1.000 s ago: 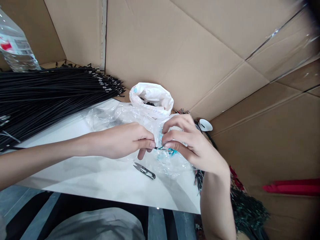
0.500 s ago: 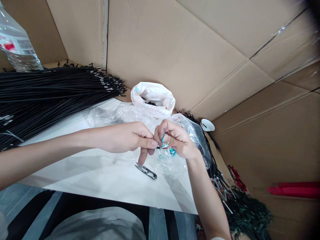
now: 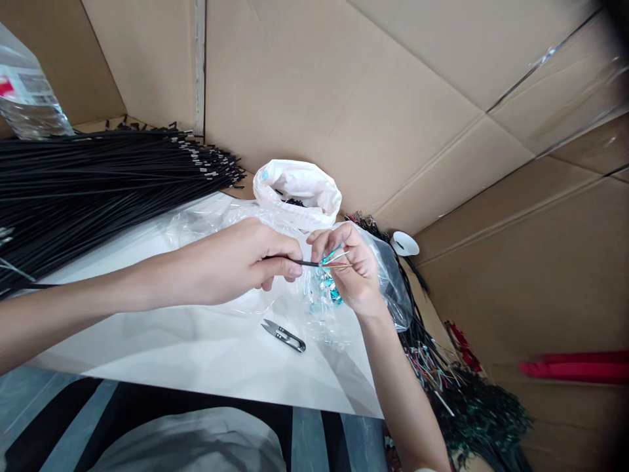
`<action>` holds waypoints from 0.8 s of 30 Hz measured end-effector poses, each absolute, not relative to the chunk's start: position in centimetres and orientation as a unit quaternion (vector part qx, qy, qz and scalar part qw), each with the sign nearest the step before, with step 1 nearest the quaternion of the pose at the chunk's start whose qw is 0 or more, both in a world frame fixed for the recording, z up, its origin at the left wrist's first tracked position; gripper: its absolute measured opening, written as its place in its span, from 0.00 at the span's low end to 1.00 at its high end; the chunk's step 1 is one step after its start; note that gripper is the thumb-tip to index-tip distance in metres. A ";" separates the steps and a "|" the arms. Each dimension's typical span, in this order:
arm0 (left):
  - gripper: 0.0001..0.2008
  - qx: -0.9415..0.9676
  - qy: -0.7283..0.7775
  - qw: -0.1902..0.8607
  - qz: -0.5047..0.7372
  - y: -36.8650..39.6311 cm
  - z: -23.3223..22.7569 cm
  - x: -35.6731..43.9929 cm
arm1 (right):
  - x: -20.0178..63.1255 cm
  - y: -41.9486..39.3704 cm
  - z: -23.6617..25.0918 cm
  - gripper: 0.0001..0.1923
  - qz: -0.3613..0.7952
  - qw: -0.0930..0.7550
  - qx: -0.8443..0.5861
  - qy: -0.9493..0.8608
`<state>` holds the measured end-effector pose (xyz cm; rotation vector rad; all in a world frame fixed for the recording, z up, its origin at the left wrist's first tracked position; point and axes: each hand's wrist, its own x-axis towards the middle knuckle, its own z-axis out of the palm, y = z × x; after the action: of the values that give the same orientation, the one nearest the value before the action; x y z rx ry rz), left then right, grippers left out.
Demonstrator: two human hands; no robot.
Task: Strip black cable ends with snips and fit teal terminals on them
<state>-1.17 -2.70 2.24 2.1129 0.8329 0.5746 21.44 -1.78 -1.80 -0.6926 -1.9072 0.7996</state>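
My left hand (image 3: pixel 255 262) is closed on a thin black cable (image 3: pixel 309 263), with the stripped end pointing right. Fine coloured wires (image 3: pixel 339 265) and a strip of blue foil (image 3: pixel 331 255) fan out from that end. My right hand (image 3: pixel 351 265) curls around these loose strands, its fingers bent close to the point where the black jacket stops. Exactly which strands it grips is hard to see. Below the hands, small black thread snips (image 3: pixel 284 336) lie on the white sheet (image 3: pixel 206 354). Scraps of shiny blue foil (image 3: pixel 334 293) rest on clear plastic under my right hand.
A large bundle of black cables (image 3: pixel 98 164) lies at left, near a water bottle (image 3: pixel 32 92). A white bag (image 3: pixel 297 190) with dark bits stands behind my hands. At right are a small white cup (image 3: pixel 405 243), stripped cables (image 3: pixel 427 354) and cardboard walls (image 3: pixel 344 98).
Both hands have risen slightly, and the left hand has drawn back, exposing more black cable. The right fingers have loosened from their tighter pinch on the blue foil.
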 end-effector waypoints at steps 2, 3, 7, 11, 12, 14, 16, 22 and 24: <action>0.14 0.834 0.327 0.395 0.204 -2.9 2.2 -1.2 | 21.2 -1.7 -1.9 0.20 0.341 0.449 -0.288 -0.774; 0.15 0.834 0.327 0.399 0.195 -3.0 2.3 -1.1 | 21.0 -1.6 -2.0 0.21 0.349 0.446 -0.289 -0.772; 0.16 0.828 0.333 0.417 0.173 -3.2 2.3 -1.2 | 20.0 -1.3 -2.3 0.26 0.396 0.445 -0.264 -0.758; 0.16 0.824 0.330 0.435 0.153 -3.0 2.3 -1.3 | 19.4 -1.0 -2.0 0.27 0.408 0.483 -0.279 -0.723; 0.16 0.822 0.331 0.439 0.149 -2.9 2.2 -1.3 | 19.4 -1.0 -1.9 0.25 0.397 0.496 -0.289 -0.716; 0.15 0.821 0.333 0.441 0.144 -2.7 2.2 -1.4 | 20.0 -0.8 -1.7 0.20 0.367 0.516 -0.300 -0.714; 0.15 0.825 0.333 0.434 0.146 -2.7 2.3 -1.4 | 20.9 -0.6 -1.5 0.14 0.333 0.522 -0.313 -0.720; 0.15 0.833 0.328 0.420 0.147 -2.7 2.5 -1.5 | 25.6 0.2 -1.1 0.07 0.164 0.438 -0.499 -0.729; 0.15 0.835 0.329 0.415 0.146 -2.7 2.5 -1.5 | 27.6 0.3 -0.9 0.06 0.112 0.354 -0.578 -0.727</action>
<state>-1.54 -2.69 2.48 2.0987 0.8272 0.3659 27.57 0.34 -0.91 -1.4953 -1.8792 0.2889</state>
